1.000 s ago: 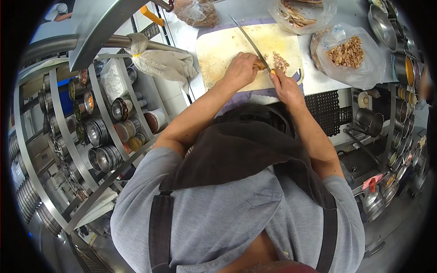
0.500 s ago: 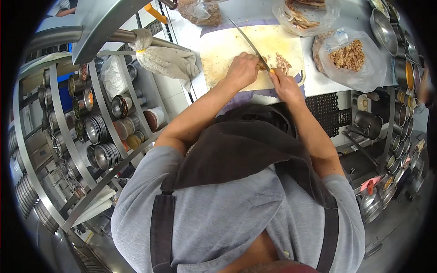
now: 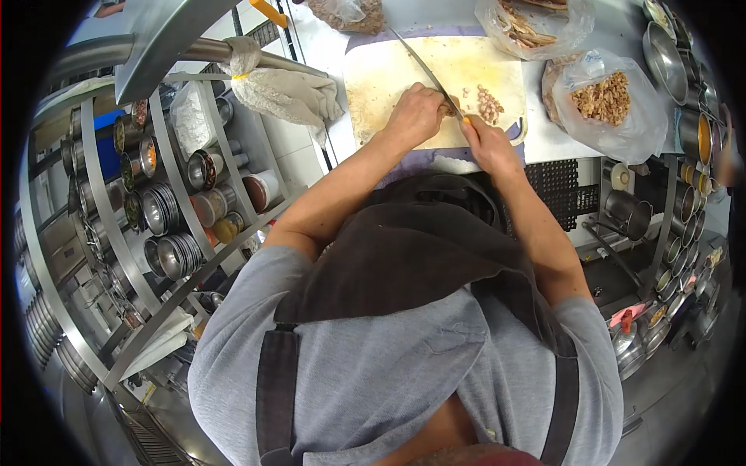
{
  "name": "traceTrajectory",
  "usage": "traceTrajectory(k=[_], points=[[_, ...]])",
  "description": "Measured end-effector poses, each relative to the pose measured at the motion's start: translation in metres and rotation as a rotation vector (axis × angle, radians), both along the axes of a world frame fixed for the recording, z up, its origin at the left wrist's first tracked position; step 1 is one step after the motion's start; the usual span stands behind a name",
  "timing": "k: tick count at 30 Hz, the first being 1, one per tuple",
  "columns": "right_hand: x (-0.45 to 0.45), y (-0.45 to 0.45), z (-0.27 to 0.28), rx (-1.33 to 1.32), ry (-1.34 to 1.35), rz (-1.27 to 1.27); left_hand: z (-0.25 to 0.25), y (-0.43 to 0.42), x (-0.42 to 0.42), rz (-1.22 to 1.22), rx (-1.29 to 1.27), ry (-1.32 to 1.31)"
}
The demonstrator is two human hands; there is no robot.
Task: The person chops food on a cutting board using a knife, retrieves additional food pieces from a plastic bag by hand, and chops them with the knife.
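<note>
My right hand is wrapped round the yellow handle of a long kitchen knife, whose blade slants up and left over the cutting board. Beside the blade, my left hand has its fingers curled down on a brown piece of meat, mostly hidden under the fingers. The pale cutting board lies on a purple cloth. Small chopped meat pieces are scattered on the board to the right of the blade.
Right of the board sits a plastic bag of chopped meat. Behind it is another bag with longer strips, and a third bag is at the back left. A grey towel hangs on a rail. Metal bowls fill the left shelves.
The view has shifted slightly, so the board and bags appear a little farther right. Both hands keep nearly the same pose at the knife and meat.
</note>
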State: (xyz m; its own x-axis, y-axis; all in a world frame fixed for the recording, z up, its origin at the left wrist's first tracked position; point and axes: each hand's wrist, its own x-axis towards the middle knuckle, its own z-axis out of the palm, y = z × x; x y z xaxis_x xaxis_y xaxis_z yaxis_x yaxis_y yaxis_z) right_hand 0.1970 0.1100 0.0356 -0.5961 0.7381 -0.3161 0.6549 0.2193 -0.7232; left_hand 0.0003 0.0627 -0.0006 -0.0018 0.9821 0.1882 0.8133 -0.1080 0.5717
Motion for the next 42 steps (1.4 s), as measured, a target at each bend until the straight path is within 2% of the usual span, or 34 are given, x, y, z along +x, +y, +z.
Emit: traceTrajectory(k=[3, 10, 17, 21, 29, 38, 42], points=[[-0.012, 0.004, -0.007, 0.080, 0.033, 0.028, 0.003, 0.005, -0.004, -0.016, -0.012, 0.040], [-0.001, 0.000, 0.023, -0.014, 0.032, -0.026, 0.026, -0.008, -0.005, -0.010, -0.094, 0.178], [0.017, -0.001, 0.018, -0.073, -0.033, -0.019, 0.022, -0.008, -0.007, 0.081, -0.170, 0.135], [0.016, -0.001, 0.026, -0.050, -0.057, 0.043, 0.019, -0.008, -0.005, 0.080, -0.105, 0.127], [-0.014, 0.012, -0.011, 0.078, 0.023, 0.102, 0.015, -0.008, -0.005, 0.085, -0.090, 0.141], [-0.001, 0.007, 0.024, 0.006, -0.002, 0.072, 0.013, -0.011, 0.002, 0.142, -0.025, 0.092], [-0.006, 0.006, 0.017, 0.019, -0.026, 0.086, 0.009, -0.010, 0.001, 0.127, -0.039, 0.135]])
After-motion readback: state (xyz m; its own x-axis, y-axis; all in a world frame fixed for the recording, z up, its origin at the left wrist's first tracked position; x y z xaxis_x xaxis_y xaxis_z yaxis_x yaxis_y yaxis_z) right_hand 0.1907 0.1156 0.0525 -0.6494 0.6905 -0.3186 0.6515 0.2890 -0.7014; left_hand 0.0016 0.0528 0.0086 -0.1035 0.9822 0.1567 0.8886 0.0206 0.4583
